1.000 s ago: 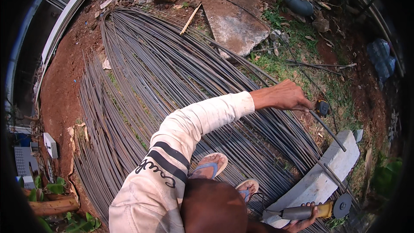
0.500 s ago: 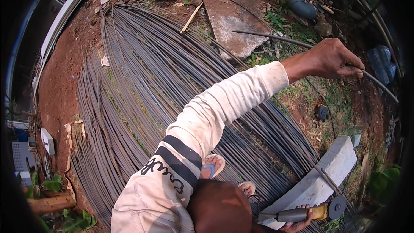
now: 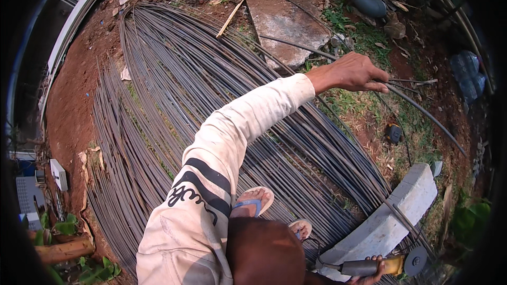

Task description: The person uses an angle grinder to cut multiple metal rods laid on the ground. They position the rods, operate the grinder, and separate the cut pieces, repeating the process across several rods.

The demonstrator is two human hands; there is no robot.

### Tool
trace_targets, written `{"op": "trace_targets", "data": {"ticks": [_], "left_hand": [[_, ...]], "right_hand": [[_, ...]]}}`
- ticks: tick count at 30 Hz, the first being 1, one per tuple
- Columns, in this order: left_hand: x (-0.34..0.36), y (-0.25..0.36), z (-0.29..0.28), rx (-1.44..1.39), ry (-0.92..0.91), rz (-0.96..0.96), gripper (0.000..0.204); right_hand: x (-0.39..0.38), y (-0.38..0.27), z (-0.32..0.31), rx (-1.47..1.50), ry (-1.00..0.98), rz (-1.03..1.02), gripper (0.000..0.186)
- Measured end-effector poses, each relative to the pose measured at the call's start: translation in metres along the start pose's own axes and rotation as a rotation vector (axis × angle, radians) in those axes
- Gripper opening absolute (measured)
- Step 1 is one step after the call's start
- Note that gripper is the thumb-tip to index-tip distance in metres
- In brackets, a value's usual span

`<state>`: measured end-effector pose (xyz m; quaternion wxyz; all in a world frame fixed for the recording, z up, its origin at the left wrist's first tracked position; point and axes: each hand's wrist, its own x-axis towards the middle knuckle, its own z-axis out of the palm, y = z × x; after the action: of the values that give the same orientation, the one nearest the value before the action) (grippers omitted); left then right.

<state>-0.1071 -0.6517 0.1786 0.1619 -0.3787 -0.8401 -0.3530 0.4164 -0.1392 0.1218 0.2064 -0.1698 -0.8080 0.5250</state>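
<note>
My left hand (image 3: 355, 72), in a white sleeve with dark bands, reaches across to the upper right. Its fingers are closed around a thin grey steel rod (image 3: 428, 115) that slants down to the right. Low on the right, my right hand (image 3: 374, 274) grips an angle grinder (image 3: 392, 265) with a grey handle, a yellow head and a round disc. Beside the grinder lies a pale concrete block (image 3: 388, 219), with a few rods resting across its top. A broad bundle of steel rods (image 3: 211, 79) spreads over the ground under my arm.
My feet, in flip-flops (image 3: 259, 203), stand on the rods. A yellow-and-black tape measure (image 3: 393, 133) lies on the grass. Farther off are a broken concrete slab (image 3: 290, 18), a grey pipe elbow (image 3: 367, 2), a wood strip (image 3: 231, 18) and clear plastic bottles (image 3: 467, 76).
My left hand has moved left and slightly down with the rod, whose right end now lies lower. My right hand and the grinder have barely shifted.
</note>
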Motion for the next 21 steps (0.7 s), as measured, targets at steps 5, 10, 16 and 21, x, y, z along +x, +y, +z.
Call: {"op": "trace_targets", "data": {"ticks": [5,10,16,21], "left_hand": [[-0.078,0.015,-0.029,0.159,-0.333,-0.060,0.042],[-0.131,0.024,-0.039,0.061,-0.386,-0.074,0.042],[-0.143,0.034,-0.035,-0.097,-0.415,-0.026,0.045],[-0.144,0.038,-0.032,-0.090,-0.499,-0.034,0.047]], "right_hand": [[0.000,0.005,-0.005,0.066,-0.011,-0.180,0.061],[0.013,0.017,-0.009,-0.047,-0.093,-0.267,0.066],[0.032,0.028,-0.001,0.033,-0.294,-0.593,0.070],[0.004,0.004,0.021,0.004,-0.048,-0.159,0.071]]}}
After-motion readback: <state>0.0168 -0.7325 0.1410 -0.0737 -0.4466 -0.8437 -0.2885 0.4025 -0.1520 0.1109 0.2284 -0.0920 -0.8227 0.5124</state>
